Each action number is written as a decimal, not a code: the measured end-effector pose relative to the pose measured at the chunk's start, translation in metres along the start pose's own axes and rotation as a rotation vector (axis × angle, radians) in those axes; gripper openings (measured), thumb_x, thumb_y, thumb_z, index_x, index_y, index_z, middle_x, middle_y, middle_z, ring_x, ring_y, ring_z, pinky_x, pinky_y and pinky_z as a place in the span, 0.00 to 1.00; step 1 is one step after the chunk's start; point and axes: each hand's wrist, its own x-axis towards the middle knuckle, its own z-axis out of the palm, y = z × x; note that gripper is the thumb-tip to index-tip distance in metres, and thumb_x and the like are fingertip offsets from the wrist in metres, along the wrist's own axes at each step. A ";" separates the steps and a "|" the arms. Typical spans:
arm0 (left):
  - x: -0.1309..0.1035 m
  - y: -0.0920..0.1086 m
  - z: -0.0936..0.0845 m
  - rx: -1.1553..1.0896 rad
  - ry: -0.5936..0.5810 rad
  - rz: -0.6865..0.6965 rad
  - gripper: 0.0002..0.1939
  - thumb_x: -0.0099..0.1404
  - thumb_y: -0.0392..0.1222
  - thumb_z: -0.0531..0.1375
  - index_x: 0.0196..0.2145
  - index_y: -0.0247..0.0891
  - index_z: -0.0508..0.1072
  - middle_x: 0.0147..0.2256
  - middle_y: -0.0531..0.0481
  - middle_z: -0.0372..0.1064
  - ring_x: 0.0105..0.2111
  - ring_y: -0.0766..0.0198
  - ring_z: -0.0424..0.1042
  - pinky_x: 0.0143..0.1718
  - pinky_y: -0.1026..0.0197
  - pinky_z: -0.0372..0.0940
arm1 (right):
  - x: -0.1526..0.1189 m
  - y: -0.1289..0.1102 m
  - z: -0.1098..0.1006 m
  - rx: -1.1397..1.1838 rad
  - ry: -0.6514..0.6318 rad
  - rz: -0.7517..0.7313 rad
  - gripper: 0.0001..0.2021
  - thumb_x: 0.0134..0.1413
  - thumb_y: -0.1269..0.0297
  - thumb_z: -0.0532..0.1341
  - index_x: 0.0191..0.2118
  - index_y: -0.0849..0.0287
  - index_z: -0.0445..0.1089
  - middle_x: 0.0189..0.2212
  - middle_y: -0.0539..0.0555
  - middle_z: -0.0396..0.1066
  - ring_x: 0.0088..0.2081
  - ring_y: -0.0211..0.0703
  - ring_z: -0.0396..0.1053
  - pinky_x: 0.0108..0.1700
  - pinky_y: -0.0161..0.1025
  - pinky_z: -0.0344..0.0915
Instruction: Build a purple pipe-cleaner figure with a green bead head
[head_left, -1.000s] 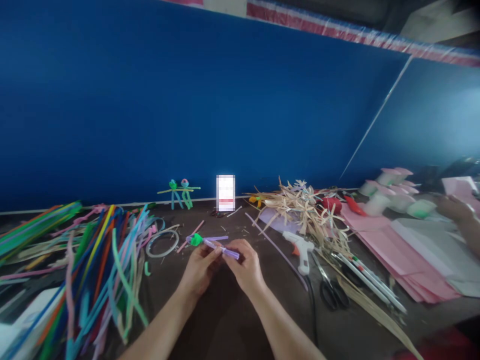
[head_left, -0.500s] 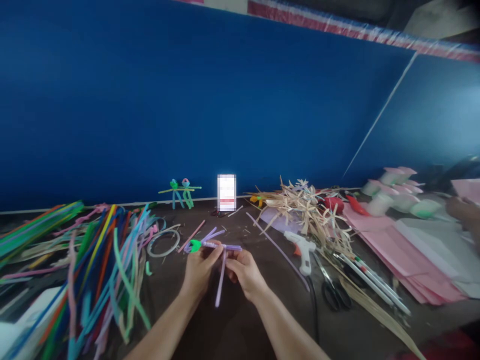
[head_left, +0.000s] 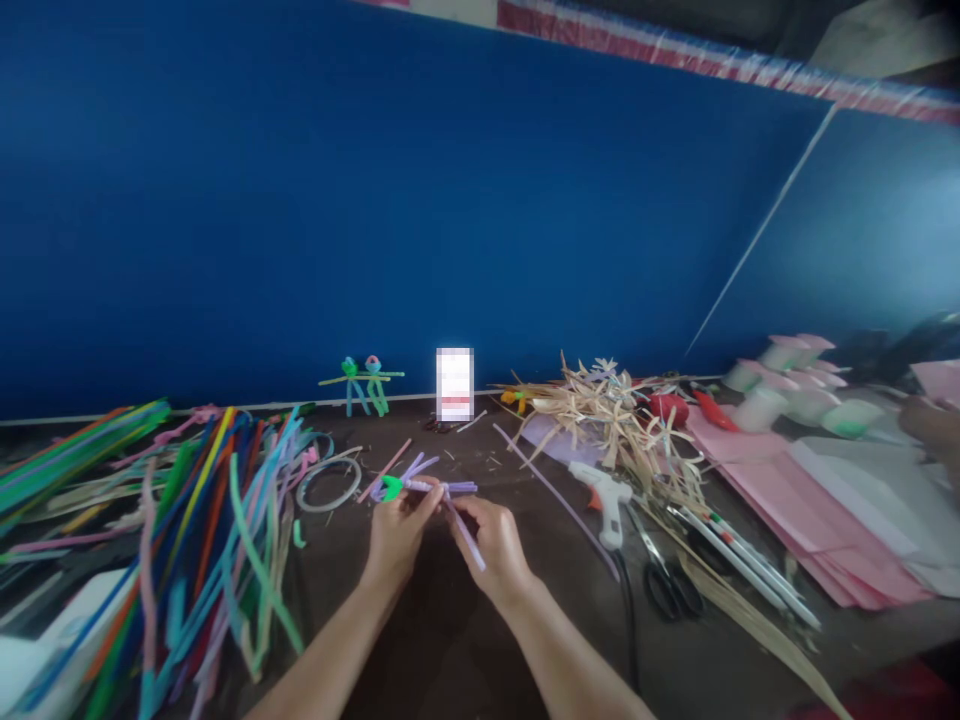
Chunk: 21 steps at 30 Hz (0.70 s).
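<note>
A small figure of purple pipe cleaners (head_left: pixel 426 486) with a green piece (head_left: pixel 391 488) at its left end is held above the dark table, near the middle. My left hand (head_left: pixel 401 530) is closed on its body, thumb and fingers pinching it. From the pinch a loose purple end (head_left: pixel 470 540) slants down to the right, across the fingers of my right hand (head_left: pixel 491 540). That hand is closed around the purple stems at the figure's right side; its fingertips are partly hidden.
Many coloured pipe cleaners (head_left: pixel 217 530) lie at left. Two small figures (head_left: pixel 364 385) stand by the wall. To the right are a glue gun (head_left: pixel 609 500), scissors (head_left: pixel 671 585), dried strips (head_left: pixel 600 405) and pink sheets (head_left: pixel 810 520). Another person's hand (head_left: pixel 930 425) shows at far right.
The loose purple end has swung from pointing straight down to slanting right over my right hand. My right hand has turned slightly, and the figure is still in my left.
</note>
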 end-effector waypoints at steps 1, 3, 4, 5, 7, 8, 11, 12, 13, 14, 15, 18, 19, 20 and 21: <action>0.000 -0.001 0.000 0.017 -0.002 0.003 0.09 0.49 0.41 0.62 0.28 0.34 0.70 0.23 0.53 0.68 0.24 0.65 0.66 0.28 0.64 0.62 | 0.000 -0.001 -0.001 -0.040 -0.002 -0.018 0.10 0.53 0.68 0.53 0.36 0.56 0.71 0.29 0.54 0.71 0.30 0.42 0.68 0.34 0.35 0.60; 0.001 -0.002 -0.001 0.034 -0.004 -0.007 0.09 0.49 0.41 0.62 0.29 0.35 0.71 0.23 0.53 0.68 0.25 0.65 0.66 0.29 0.64 0.62 | 0.000 -0.002 -0.002 -0.096 0.005 -0.046 0.10 0.53 0.68 0.52 0.36 0.56 0.70 0.29 0.54 0.71 0.30 0.42 0.67 0.34 0.34 0.60; 0.001 -0.002 -0.001 0.038 -0.005 -0.017 0.09 0.49 0.41 0.62 0.29 0.35 0.71 0.23 0.52 0.68 0.25 0.64 0.67 0.29 0.64 0.62 | 0.000 -0.002 -0.003 -0.122 0.010 -0.057 0.10 0.54 0.68 0.52 0.36 0.56 0.70 0.29 0.54 0.71 0.31 0.41 0.67 0.34 0.34 0.60; 0.001 -0.002 -0.001 0.042 -0.007 -0.028 0.09 0.48 0.41 0.62 0.28 0.34 0.71 0.23 0.52 0.69 0.25 0.64 0.67 0.29 0.63 0.62 | 0.000 -0.002 -0.004 -0.152 0.020 -0.063 0.10 0.54 0.68 0.52 0.35 0.56 0.70 0.29 0.54 0.70 0.30 0.41 0.67 0.34 0.34 0.60; 0.002 -0.002 -0.002 0.063 -0.016 -0.030 0.09 0.48 0.41 0.62 0.28 0.34 0.71 0.23 0.52 0.69 0.25 0.63 0.67 0.29 0.63 0.62 | 0.001 -0.002 -0.005 -0.225 0.066 -0.066 0.10 0.54 0.68 0.51 0.34 0.56 0.70 0.28 0.54 0.68 0.30 0.40 0.66 0.34 0.34 0.60; 0.003 -0.002 -0.002 0.078 -0.024 -0.018 0.09 0.48 0.41 0.62 0.27 0.34 0.71 0.22 0.52 0.68 0.24 0.63 0.67 0.28 0.64 0.61 | 0.001 -0.002 -0.006 -0.263 0.093 -0.067 0.09 0.54 0.68 0.52 0.34 0.56 0.70 0.28 0.54 0.67 0.31 0.40 0.65 0.35 0.34 0.60; 0.004 0.000 -0.004 0.151 -0.070 0.024 0.07 0.49 0.41 0.62 0.26 0.35 0.72 0.21 0.52 0.68 0.23 0.64 0.66 0.28 0.64 0.60 | 0.002 0.001 -0.009 -0.325 0.177 -0.074 0.08 0.52 0.67 0.54 0.35 0.57 0.70 0.32 0.56 0.64 0.36 0.42 0.63 0.39 0.37 0.59; 0.004 0.001 -0.004 0.179 -0.085 0.034 0.07 0.49 0.41 0.62 0.26 0.35 0.72 0.21 0.52 0.68 0.23 0.64 0.66 0.27 0.64 0.59 | 0.003 0.002 -0.010 -0.322 0.194 -0.077 0.08 0.52 0.67 0.55 0.35 0.57 0.70 0.33 0.56 0.63 0.37 0.43 0.62 0.40 0.38 0.59; 0.004 0.001 -0.005 0.204 -0.097 0.041 0.07 0.49 0.41 0.62 0.26 0.36 0.72 0.21 0.52 0.68 0.23 0.64 0.65 0.27 0.65 0.59 | 0.004 0.003 -0.010 -0.315 0.199 -0.076 0.07 0.51 0.67 0.55 0.34 0.57 0.71 0.33 0.56 0.63 0.37 0.43 0.62 0.41 0.39 0.59; 0.004 0.002 -0.005 0.220 -0.110 0.045 0.07 0.49 0.41 0.62 0.26 0.36 0.72 0.21 0.52 0.67 0.23 0.64 0.65 0.26 0.65 0.59 | 0.005 0.004 -0.010 -0.307 0.198 -0.074 0.07 0.51 0.68 0.55 0.33 0.57 0.71 0.33 0.55 0.64 0.37 0.43 0.61 0.41 0.39 0.58; 0.003 0.002 -0.005 0.226 -0.123 0.049 0.07 0.49 0.41 0.61 0.26 0.36 0.72 0.21 0.52 0.67 0.22 0.64 0.64 0.26 0.65 0.58 | 0.006 0.006 -0.011 -0.298 0.189 -0.070 0.07 0.51 0.68 0.55 0.33 0.57 0.71 0.33 0.55 0.64 0.37 0.43 0.61 0.42 0.40 0.58; 0.002 0.004 -0.004 0.206 -0.168 0.042 0.06 0.49 0.40 0.62 0.27 0.36 0.72 0.23 0.51 0.67 0.23 0.64 0.64 0.26 0.65 0.58 | 0.008 0.009 -0.011 -0.272 0.156 -0.045 0.07 0.52 0.69 0.54 0.29 0.58 0.69 0.31 0.53 0.66 0.35 0.42 0.62 0.43 0.41 0.56; 0.001 0.005 -0.003 0.197 -0.180 0.034 0.06 0.49 0.40 0.62 0.27 0.36 0.72 0.23 0.51 0.67 0.24 0.63 0.64 0.27 0.65 0.59 | 0.008 0.010 -0.010 -0.256 0.152 -0.030 0.08 0.52 0.68 0.54 0.27 0.58 0.69 0.29 0.53 0.66 0.34 0.41 0.62 0.42 0.41 0.56; 0.001 0.006 -0.003 0.188 -0.188 0.027 0.06 0.48 0.39 0.62 0.27 0.36 0.72 0.23 0.51 0.68 0.24 0.63 0.64 0.27 0.64 0.59 | 0.008 0.012 -0.010 -0.235 0.154 -0.009 0.09 0.52 0.68 0.54 0.25 0.59 0.68 0.27 0.52 0.66 0.32 0.41 0.62 0.41 0.40 0.56; 0.000 0.007 -0.002 0.178 -0.194 0.021 0.07 0.48 0.39 0.62 0.27 0.36 0.72 0.23 0.51 0.67 0.24 0.63 0.65 0.28 0.64 0.59 | 0.009 0.014 -0.009 -0.208 0.155 0.018 0.09 0.52 0.67 0.54 0.24 0.59 0.67 0.25 0.52 0.66 0.30 0.40 0.62 0.39 0.38 0.56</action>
